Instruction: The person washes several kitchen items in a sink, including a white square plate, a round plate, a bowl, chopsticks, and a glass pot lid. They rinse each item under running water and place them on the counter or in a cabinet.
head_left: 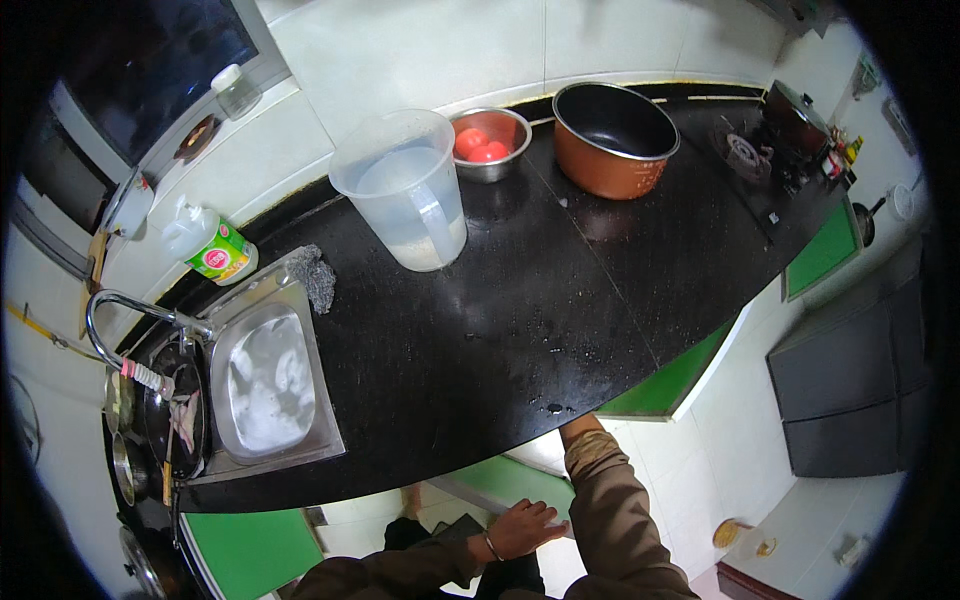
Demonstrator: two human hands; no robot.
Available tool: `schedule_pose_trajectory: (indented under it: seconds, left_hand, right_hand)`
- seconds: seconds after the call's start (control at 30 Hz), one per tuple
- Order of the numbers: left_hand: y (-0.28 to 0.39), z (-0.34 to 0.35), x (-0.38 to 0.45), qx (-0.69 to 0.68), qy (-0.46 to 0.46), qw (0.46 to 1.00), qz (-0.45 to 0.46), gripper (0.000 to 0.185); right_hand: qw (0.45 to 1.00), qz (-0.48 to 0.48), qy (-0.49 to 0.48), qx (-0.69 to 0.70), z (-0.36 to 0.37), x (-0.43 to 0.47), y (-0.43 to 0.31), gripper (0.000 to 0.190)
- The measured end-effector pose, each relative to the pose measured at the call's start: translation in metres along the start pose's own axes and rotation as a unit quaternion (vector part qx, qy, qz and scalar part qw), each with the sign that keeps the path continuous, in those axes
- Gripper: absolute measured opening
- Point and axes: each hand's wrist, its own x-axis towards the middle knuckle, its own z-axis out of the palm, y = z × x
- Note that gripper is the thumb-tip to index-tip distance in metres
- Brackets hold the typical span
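Below the counter's front edge, my left hand [523,527] is at the free edge of an open green cabinet door [517,480], its fingers curled over it. A bracelet circles that wrist. My right arm [611,495] reaches under the counter; only the wrist shows, and the hand is hidden beneath the black countertop [480,360]. Above, a clear plastic measuring jug [405,195] holds cloudy water with white grains at the bottom. Beside it, a steel bowl [491,172] contains red tomatoes [487,152]. An orange-brown inner pot with a dark lining [615,161] stands further right.
At left is a steel sink [328,427] with foamy water, a faucet [142,294], a steel-wool scourer [313,277] and a green-labelled pump bottle [217,244]. A dark pan [154,427] lies beyond. A gas burner [742,154] and lidded pot [795,112] occupy the far right.
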Motion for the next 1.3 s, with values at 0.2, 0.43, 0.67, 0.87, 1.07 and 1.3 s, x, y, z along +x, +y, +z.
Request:
schedule_pose_trajectory:
  seconds: [0.2,0.43,0.67,0.87,1.07,1.3]
  left_hand:
    - [-0.007,0.003,0.011,0.011,0.025,1.0,-0.005,0.021]
    - [-0.01,0.0,0.019,0.043,0.041,0.998,-0.015,0.025]
    - [-0.011,0.0,0.026,0.04,0.058,0.997,-0.03,0.02]
    - [-0.016,0.011,0.022,0.019,0.101,0.994,-0.026,0.025]
    - [-0.014,0.018,0.018,-0.011,0.131,0.991,-0.036,0.017]
    - [-0.008,0.025,0.009,-0.028,0.151,0.988,-0.01,0.015]
  right_hand:
    - [0.999,0.015,-0.029,-0.002,0.004,0.016,0.034,0.024]
    - [0.858,-0.216,-0.253,-0.391,-0.049,-0.087,0.001,0.02]
    - [0.974,-0.11,-0.143,0.14,-0.261,-0.161,-0.15,0.046]
    - [0.849,-0.12,0.109,0.504,-0.334,0.027,-0.249,0.055]
    - [0.818,-0.119,0.228,0.514,-0.35,0.071,-0.272,0.06]
    - [0.843,-0.084,0.11,0.519,-0.366,0.105,-0.306,0.044]
